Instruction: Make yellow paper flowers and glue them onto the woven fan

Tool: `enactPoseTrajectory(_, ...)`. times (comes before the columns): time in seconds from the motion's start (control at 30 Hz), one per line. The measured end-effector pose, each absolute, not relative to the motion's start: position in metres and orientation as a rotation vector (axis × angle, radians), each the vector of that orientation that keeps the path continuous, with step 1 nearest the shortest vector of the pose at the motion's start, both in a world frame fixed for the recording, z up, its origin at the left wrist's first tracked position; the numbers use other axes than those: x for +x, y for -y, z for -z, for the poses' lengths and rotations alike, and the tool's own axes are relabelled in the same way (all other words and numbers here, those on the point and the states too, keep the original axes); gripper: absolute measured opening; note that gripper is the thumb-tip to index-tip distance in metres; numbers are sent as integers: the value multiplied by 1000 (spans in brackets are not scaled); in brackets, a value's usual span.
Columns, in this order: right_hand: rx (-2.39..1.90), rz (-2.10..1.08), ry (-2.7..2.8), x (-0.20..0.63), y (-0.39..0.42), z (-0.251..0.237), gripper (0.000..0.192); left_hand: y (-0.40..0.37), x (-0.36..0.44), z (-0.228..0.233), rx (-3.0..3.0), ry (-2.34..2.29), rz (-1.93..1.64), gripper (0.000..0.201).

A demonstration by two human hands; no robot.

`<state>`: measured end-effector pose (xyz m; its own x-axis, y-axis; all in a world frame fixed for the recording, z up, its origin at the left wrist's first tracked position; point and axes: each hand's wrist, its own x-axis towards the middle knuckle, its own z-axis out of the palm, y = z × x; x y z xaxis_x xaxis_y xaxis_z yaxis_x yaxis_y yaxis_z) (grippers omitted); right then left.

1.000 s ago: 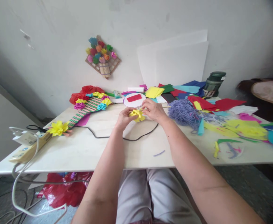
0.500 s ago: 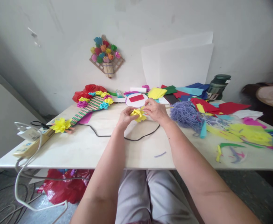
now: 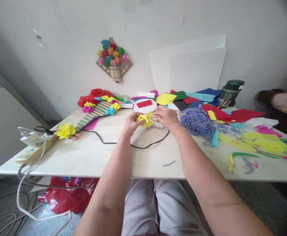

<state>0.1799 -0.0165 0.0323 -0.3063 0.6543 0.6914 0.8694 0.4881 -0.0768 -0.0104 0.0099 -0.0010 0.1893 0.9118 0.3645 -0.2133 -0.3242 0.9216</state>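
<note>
Yellow paper flower [image 3: 145, 119] is pinched between left hand [image 3: 131, 124] fingertips and right hand [image 3: 166, 117] fingers, stick [image 3: 180, 114] projecting past the right fingers. Step judged: petal shaping; steady stick grip needed next.

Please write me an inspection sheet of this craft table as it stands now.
Surface: pale table, bare near the front edge.
Job's things: yellow paper flower on a thin stick, held between both hands.
Clutter: coloured paper scraps, purple yarn, flower-trimmed woven piece, white disc with a red strip.
Grips: left hand pinches the flower; right hand holds the stick.
Cables: black cord across the table; power strip at the left edge.
Surroundings: wall flower decoration, white sheets, green jar.
</note>
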Motion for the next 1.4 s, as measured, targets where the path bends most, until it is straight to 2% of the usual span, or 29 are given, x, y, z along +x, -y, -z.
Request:
enactPoseTrajectory(0.87, -1305, 365, 1973, 186, 13, -30, 12, -13, -11, 3, 1362, -790, -1412, 39)
enactPoseTrajectory(1.27, -1510, 190, 1875, 192, 19, -37, 13, -15, -13, 2, 1203, -741, -1461, 47)
enactPoseTrajectory(1.4, -1558, 7, 1771, 189, 12, -33, 19, -14, -10, 2, 1157, -688, -1454, 48)
